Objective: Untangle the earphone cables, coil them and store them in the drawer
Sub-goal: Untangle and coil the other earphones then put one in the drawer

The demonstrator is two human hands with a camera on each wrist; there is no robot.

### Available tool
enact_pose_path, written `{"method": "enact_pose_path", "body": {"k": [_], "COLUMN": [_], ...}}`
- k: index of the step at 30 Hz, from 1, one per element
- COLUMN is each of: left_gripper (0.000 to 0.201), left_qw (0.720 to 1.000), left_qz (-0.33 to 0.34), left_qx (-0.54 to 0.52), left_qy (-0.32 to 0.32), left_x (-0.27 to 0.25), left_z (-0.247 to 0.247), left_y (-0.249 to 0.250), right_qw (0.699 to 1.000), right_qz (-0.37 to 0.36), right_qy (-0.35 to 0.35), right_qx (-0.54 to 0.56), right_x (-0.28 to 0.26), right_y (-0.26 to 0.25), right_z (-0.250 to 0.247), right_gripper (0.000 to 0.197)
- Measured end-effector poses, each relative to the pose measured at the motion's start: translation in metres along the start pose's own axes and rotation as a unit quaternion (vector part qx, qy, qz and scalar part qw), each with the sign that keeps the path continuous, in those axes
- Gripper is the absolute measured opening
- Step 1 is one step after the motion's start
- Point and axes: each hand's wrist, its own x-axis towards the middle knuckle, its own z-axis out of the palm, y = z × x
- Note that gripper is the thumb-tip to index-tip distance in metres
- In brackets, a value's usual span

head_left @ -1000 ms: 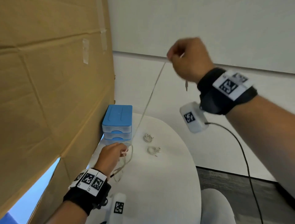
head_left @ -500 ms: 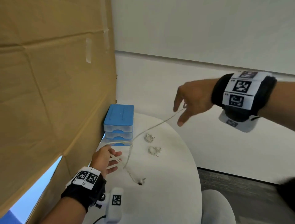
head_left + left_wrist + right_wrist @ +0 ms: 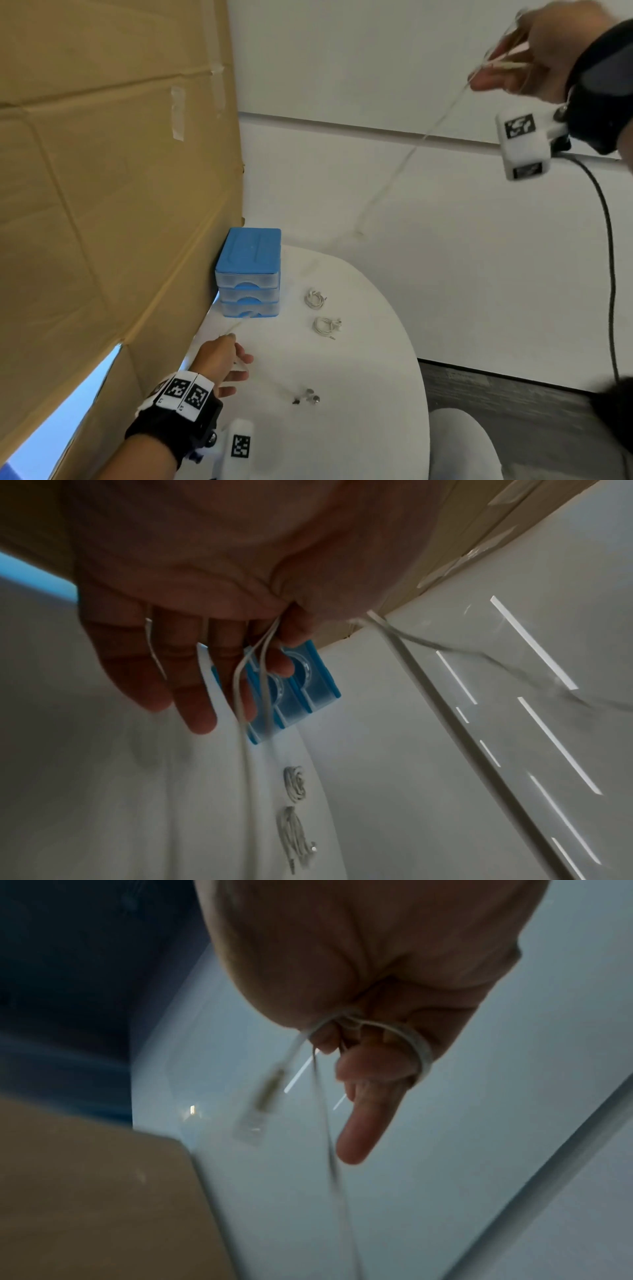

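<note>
Right hand (image 3: pixel 534 58) was raised high at far right, fingers curled with loops of white earphone cable (image 3: pixel 407 1042) wound round them; the plug hung loose just beside the fingers in the right wrist view. From there the cable ran down in a long slack-to-taut line across the scene to the left hand (image 3: pixel 219 359), low at near left over the white table (image 3: pixel 359 428). Left hand's fingers lay nearly straight and apart, strands passing between thumb and forefinger; whether it pinched them I could not tell. The earbuds (image 3: pixel 306 397) lay on the table just right of that hand.

Two coiled earphones (image 3: pixel 315 298) and (image 3: pixel 325 325) sat on the table right of the blue drawer unit (image 3: pixel 248 274), which stood at the far left against the cardboard (image 3: pixel 102 205); all drawers looked closed.

Judgement: two sets coiled, a third being wound, none stored yet. Drawer opening and stowing remain.
</note>
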Motion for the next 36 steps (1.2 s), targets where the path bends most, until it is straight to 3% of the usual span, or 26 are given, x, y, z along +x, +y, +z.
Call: {"method": "enact_pose_path", "body": {"k": [3,8,12,14,17,19,22,24,26,28,30,33,36], "left_gripper": [0.030,0.037,0.035,0.041,0.043,0.038,0.029,0.044,0.063,0.076,0.073,0.041,0.025], "left_qw": [1.000,0.998,0.997,0.997,0.991,0.985,0.956,0.949,0.968,0.979,0.971,0.967,0.980], "left_qz": [-0.016,-0.047,-0.033,-0.003,0.028,0.085,0.207,0.258,0.221,0.124,0.049,0.047,0.090], "left_qx": [0.020,-0.035,-0.066,-0.071,-0.107,-0.092,-0.128,-0.124,-0.119,-0.109,-0.131,-0.157,-0.102], "left_qy": [0.001,0.005,0.019,0.033,0.072,0.123,0.166,0.136,0.016,-0.119,-0.196,-0.197,-0.142], "left_x": [0.005,0.012,0.011,0.010,0.009,0.006,-0.019,-0.044,-0.067,-0.077,-0.080,-0.079,-0.071], "left_z": [-0.001,-0.006,-0.005,-0.004,-0.003,0.001,0.015,0.025,0.036,0.045,0.048,0.045,0.037], "left_y": [-0.004,-0.006,-0.004,-0.003,0.000,0.004,0.010,0.012,0.014,0.013,0.010,0.004,0.004], "right_qw": [0.998,0.988,0.985,0.959,0.904,0.880,0.864,0.862,0.870,0.876,0.879,0.870,0.871], "right_qz": [-0.044,-0.108,-0.108,-0.073,0.002,0.049,0.137,0.182,0.222,0.265,0.297,0.313,0.292], "right_qy": [-0.012,-0.095,-0.058,-0.112,-0.280,-0.376,-0.453,-0.464,-0.441,-0.388,-0.318,-0.267,-0.281], "right_qx": [0.039,0.047,-0.123,-0.249,-0.323,-0.288,-0.174,-0.091,0.007,0.106,0.192,0.271,0.276], "right_x": [0.004,0.005,-0.022,-0.038,-0.067,-0.095,-0.137,-0.163,-0.184,-0.199,-0.207,-0.213,-0.214], "right_y": [-0.009,-0.018,-0.028,-0.026,0.002,0.032,0.085,0.116,0.142,0.162,0.177,0.188,0.195], "right_z": [-0.004,-0.001,0.029,0.051,0.086,0.113,0.151,0.170,0.182,0.190,0.196,0.199,0.192], "right_gripper": [0.031,0.031,0.033,0.038,0.042,0.038,0.021,0.012,0.004,0.006,0.016,0.028,0.030]}}
